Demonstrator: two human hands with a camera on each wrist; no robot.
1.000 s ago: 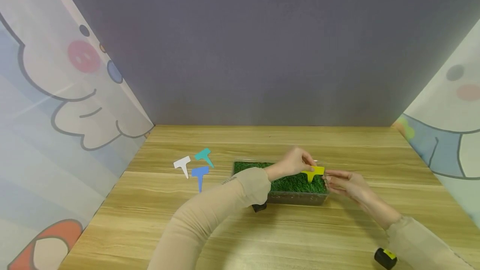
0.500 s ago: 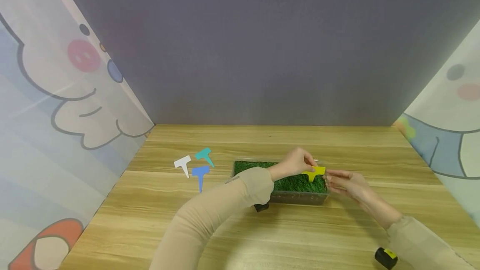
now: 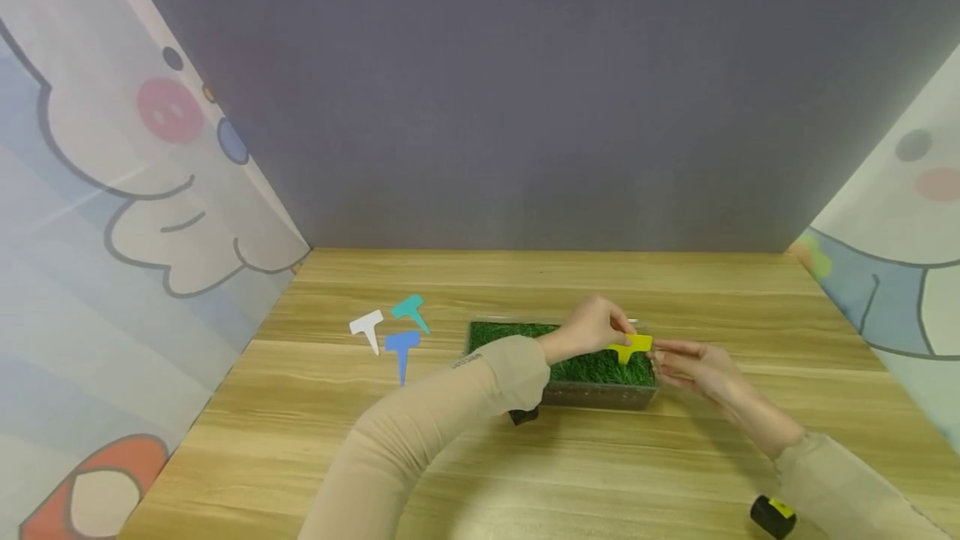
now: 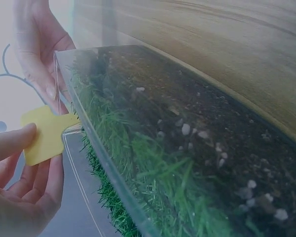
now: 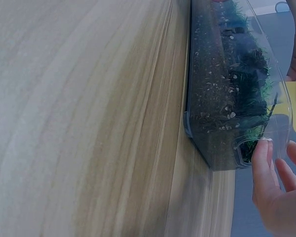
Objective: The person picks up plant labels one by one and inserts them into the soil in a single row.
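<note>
Bare tabletop (image 3: pixel 600 473) open before grass tray (image 3: pixel 517 336); white, teal, blue markers (image 3: pixel 402 346) lie left of tray; both hands crowd tray's right end; back wall beyond.

Both sleeved arms reach forward, hands nearly meeting. The left hand (image 3: pixel 594 325) pinches with thumb and curled fingers (image 4: pixel 12 143). The right hand (image 3: pixel 693 367) extends straight fingers (image 5: pixel 263 160).

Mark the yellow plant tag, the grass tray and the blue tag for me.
yellow plant tag (image 3: pixel 632 346), head view, its wide top.
grass tray (image 3: pixel 600 397), head view, clear front wall.
blue tag (image 3: pixel 402 343), head view, its head.
</note>
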